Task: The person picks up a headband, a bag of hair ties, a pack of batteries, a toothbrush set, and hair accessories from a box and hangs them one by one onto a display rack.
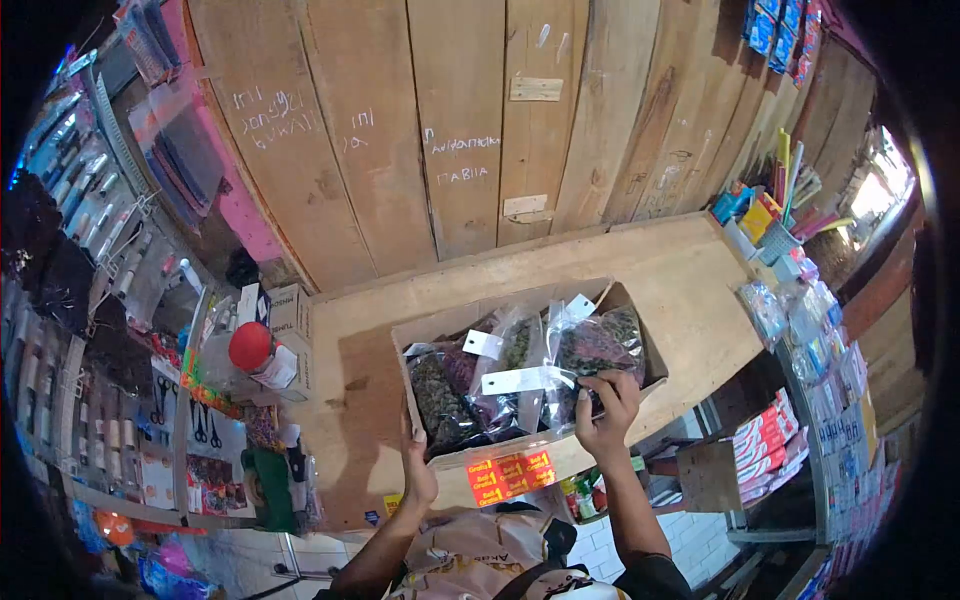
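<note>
An open cardboard box (640, 300) sits on the wooden counter in front of me. Inside are several clear plastic bags (440, 395) filled with dark, crumpled, dried-looking stuff, some greenish and some purple. White paper tags hang on the bags; the longest tag (520, 381) lies across the middle, towards the front. My left hand (417, 475) grips the box at its front left corner, thumb at the rim, with part of the fingers hidden. My right hand (608, 412) is over the front right of the box, thumb and forefinger pinched at the right end of the long tag.
Left on the counter are a red-lidded jar (250, 348) and small cartons (290, 315). A basket (778, 242) of colourful sticks stands at the back right. Red-yellow stickers (511, 479) hang at the counter's front edge. Stocked shelves flank both sides; a plank wall (460, 120) rises behind.
</note>
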Action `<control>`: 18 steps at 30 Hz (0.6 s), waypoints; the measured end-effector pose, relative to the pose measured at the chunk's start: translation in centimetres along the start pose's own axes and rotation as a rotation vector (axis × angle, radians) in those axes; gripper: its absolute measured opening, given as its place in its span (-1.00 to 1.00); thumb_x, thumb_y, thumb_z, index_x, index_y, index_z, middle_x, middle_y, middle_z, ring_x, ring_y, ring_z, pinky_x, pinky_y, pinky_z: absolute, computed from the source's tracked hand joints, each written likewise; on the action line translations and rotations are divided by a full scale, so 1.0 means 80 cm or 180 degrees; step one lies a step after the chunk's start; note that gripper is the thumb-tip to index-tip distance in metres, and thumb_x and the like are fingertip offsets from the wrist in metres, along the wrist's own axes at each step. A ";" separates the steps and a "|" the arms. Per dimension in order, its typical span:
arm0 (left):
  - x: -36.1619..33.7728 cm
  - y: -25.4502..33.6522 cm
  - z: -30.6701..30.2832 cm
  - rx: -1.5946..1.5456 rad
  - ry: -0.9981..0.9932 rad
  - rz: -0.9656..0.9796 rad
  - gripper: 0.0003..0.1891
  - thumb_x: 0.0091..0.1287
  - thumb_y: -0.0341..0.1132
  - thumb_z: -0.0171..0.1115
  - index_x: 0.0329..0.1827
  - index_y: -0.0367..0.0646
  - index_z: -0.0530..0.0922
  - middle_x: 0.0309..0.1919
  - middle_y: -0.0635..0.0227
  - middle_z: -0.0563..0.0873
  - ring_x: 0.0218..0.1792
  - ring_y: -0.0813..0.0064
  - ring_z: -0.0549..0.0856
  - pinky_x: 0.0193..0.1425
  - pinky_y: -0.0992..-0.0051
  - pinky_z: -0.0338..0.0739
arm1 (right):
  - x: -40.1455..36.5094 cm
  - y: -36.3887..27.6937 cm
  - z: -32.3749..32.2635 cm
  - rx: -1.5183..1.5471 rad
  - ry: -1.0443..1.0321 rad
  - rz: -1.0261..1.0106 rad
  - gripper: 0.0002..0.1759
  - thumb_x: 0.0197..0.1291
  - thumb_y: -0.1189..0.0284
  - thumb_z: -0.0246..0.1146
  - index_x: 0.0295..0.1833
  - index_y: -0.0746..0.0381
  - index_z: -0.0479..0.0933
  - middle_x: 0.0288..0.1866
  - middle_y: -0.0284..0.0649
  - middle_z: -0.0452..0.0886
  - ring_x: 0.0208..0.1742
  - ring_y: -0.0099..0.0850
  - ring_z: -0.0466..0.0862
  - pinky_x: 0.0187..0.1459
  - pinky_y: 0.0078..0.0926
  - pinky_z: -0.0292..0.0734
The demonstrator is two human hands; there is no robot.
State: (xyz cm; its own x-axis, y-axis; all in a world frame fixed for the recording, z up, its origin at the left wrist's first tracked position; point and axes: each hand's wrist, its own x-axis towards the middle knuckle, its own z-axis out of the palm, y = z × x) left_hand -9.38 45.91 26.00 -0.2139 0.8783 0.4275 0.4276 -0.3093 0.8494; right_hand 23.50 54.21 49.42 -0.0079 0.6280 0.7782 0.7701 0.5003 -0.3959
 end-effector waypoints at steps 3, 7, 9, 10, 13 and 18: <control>-0.005 -0.008 0.036 0.0053 0.0080 -0.0060 -0.43 0.34 -0.59 0.05 0.46 -0.27 0.28 0.38 0.07 0.39 0.46 0.15 0.36 0.53 0.22 0.27 | 0.008 0.033 -0.001 0.0043 0.0021 -0.0015 -0.82 -0.04 0.52 0.30 -0.24 0.22 0.65 -0.24 -0.14 0.57 -0.18 -0.15 0.59 -0.13 -0.22 0.41; 0.088 0.153 0.078 -0.2672 0.0392 -0.2034 -0.37 0.50 0.01 -0.06 0.51 -0.20 0.27 0.41 0.24 0.40 0.41 0.33 0.42 0.53 0.28 0.23 | 0.024 0.069 -0.005 0.0082 0.0008 -0.0019 -0.82 -0.03 0.53 0.30 -0.24 0.22 0.66 -0.24 -0.13 0.57 -0.19 -0.15 0.58 -0.14 -0.23 0.39; 0.100 0.164 0.096 -0.2442 0.0117 -0.1710 -0.30 0.50 -0.03 -0.10 0.59 -0.29 0.09 0.54 0.14 0.22 0.54 0.27 0.21 0.60 0.30 0.02 | 0.033 0.084 -0.007 0.0111 -0.0002 0.0006 -0.83 -0.03 0.53 0.31 -0.25 0.23 0.66 -0.24 -0.13 0.57 -0.20 -0.15 0.58 -0.13 -0.24 0.39; 0.102 0.146 0.112 -0.2969 0.0074 -0.1070 -0.31 0.50 -0.04 -0.10 0.58 -0.27 0.11 0.51 0.17 0.26 0.52 0.28 0.25 0.60 0.30 0.05 | 0.039 0.091 -0.008 0.0129 -0.0008 0.0013 -0.83 -0.03 0.54 0.31 -0.25 0.23 0.66 -0.24 -0.12 0.57 -0.20 -0.15 0.58 -0.13 -0.24 0.38; 0.113 0.132 0.143 -0.3868 -0.0263 -0.0062 -0.32 0.48 -0.06 -0.09 0.58 -0.23 0.12 0.48 0.22 0.30 0.50 0.29 0.30 0.59 0.29 0.09 | 0.061 0.104 -0.012 0.0218 -0.0135 0.0255 -0.85 -0.02 0.55 0.33 -0.26 0.26 0.65 -0.26 -0.13 0.57 -0.16 -0.14 0.57 -0.10 -0.23 0.39; 0.156 0.270 0.124 -0.2023 -0.0010 -0.1338 -0.23 0.44 -0.06 -0.07 0.65 -0.21 -0.02 0.58 0.16 0.16 0.60 0.26 0.13 0.64 0.27 -0.03 | 0.097 0.112 -0.028 0.0553 -0.0515 0.0347 -0.73 -0.03 0.52 0.35 -0.13 0.28 0.66 -0.08 -0.07 0.56 0.00 -0.09 0.55 0.09 -0.20 0.42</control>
State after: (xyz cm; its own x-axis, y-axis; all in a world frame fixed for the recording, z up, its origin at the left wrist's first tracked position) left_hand 5.90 53.84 46.60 -0.2441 0.9693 0.0285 -0.2775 -0.0980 0.9557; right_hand 31.74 62.20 52.99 -0.0436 0.7640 0.6437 0.6510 0.5105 -0.5618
